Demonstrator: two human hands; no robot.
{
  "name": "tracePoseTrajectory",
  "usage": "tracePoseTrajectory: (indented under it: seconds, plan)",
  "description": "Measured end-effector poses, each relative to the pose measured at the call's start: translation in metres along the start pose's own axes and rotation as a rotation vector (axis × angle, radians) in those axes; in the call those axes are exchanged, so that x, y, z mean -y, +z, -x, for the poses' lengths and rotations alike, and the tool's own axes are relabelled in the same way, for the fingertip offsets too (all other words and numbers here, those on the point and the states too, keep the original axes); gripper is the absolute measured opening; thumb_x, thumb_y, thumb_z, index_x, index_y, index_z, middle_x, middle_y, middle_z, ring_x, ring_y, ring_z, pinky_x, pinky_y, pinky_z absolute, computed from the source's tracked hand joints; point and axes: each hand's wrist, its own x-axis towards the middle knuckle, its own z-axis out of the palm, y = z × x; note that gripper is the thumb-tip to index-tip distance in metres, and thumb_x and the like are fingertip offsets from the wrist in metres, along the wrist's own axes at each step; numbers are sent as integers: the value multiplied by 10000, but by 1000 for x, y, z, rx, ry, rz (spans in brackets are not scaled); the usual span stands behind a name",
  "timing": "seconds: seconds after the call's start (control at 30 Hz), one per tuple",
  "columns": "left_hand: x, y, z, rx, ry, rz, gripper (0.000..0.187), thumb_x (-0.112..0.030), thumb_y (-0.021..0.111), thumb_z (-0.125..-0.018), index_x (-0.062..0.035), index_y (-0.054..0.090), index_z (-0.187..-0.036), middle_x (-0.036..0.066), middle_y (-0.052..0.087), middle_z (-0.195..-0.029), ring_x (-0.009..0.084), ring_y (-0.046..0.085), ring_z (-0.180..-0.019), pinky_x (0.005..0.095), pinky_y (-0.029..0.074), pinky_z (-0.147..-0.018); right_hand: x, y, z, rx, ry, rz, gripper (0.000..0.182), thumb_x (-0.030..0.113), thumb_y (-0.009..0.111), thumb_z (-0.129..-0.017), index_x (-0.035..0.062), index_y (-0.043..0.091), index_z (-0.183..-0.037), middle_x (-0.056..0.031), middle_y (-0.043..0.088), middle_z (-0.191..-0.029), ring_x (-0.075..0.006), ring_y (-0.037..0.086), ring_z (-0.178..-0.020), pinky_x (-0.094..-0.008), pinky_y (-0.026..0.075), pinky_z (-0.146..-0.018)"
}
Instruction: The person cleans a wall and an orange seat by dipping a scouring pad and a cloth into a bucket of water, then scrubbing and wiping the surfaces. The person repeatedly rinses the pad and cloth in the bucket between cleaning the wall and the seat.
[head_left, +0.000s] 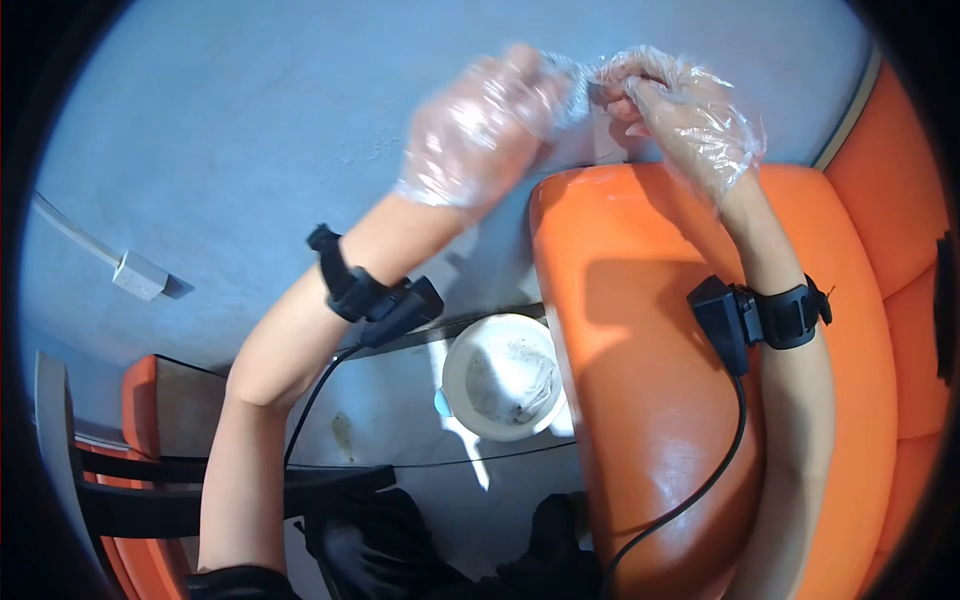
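Both of my hands are raised in front of the blue wall, each in a thin clear disposable glove. My left hand point(485, 125), somewhat smeared by motion, has its fingers curled in, with the back of the hand towards me. Crinkled clear plastic film point(572, 88) stretches from its fingers across to my right hand point(695, 120). The right fingers are bent and pinched together on the film's other end, above the orange seat. Whether this film is part of a glove, I cannot tell.
An orange padded bench point(650, 400) fills the right side. A white bucket point(505, 435) stands on the grey floor below my hands. Black straps with cabled devices sit on both forearms. A black chair arm point(150, 510) is at lower left, a white socket box point(140, 276) on the wall.
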Motion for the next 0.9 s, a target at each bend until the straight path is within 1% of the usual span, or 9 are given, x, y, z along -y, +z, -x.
tracePoseTrajectory:
  seconds: [0.17,0.23,0.27,0.33,0.37,0.43,0.57,0.73,0.9]
  plan:
    - [-6,-2,18,251,-247,292,327,-145,664,-786,-161,666,-1113,93,580,-964,317,610,-850,425,514,-705,20,1,1,21,158,29,217,49,491,-886,37,685,-982,-56,658,-805,-142,595,-650,-278,465,-564]
    - [-7,-13,35,133,-454,368,332,-196,676,-822,-123,656,-1146,124,579,-968,321,610,-898,408,497,-774,29,3,3,325,221,457,237,197,548,-958,11,659,-1054,-42,656,-893,-93,605,-810,-252,526,-754]
    - [-7,-16,45,45,-559,389,348,-210,678,-832,-110,647,-1164,135,580,-974,319,609,-923,398,493,-797,9,4,10,499,-201,555,351,305,572,-962,6,635,-1134,-72,670,-962,-115,629,-880,-267,536,-793]
    - [-8,-26,57,-49,-791,525,379,-219,647,-881,-67,610,-1226,153,582,-1094,313,591,-1037,392,466,-902,39,29,20,507,30,460,483,390,564,-968,-5,577,-1245,-126,655,-1116,-152,635,-898,-289,533,-830]
    - [-10,-33,60,-104,-873,597,365,-205,633,-898,-73,606,-1237,145,569,-1104,316,590,-1035,395,465,-905,42,42,29,508,-65,521,627,529,432,-962,56,492,-1369,-198,585,-1291,-352,545,-1206,-401,416,-1015]
    - [-17,-47,78,22,-966,724,523,-196,608,-912,-50,459,-1392,204,491,-1304,346,479,-1230,387,394,-1020,63,80,37,518,165,519,654,511,414,-966,57,396,-1436,-224,570,-1301,-369,547,-1202,-413,424,-1005]
    - [-42,-53,109,79,-989,1058,673,-156,589,-913,18,280,-1485,229,284,-1530,336,293,-1420,390,264,-1144,55,109,52,435,38,302,619,194,507,-942,4,273,-1483,-263,395,-1448,-385,515,-1216,-373,411,-1030]
    - [-30,-74,101,-178,-1039,1459,708,-25,588,-872,-13,269,-1505,128,330,-1535,250,330,-1407,397,291,-1148,60,124,38,253,-90,-36,493,57,491,-878,73,422,-1365,-119,511,-1281,-183,531,-1159,-349,433,-1002]
    - [2,-95,106,-316,-1188,1364,554,-10,544,-874,-45,434,-1415,134,456,-1427,288,417,-1348,410,333,-1125,91,67,-24,-507,-685,689,531,92,583,-826,137,525,-1351,-193,540,-1242,-296,603,-1082,-398,520,-888]
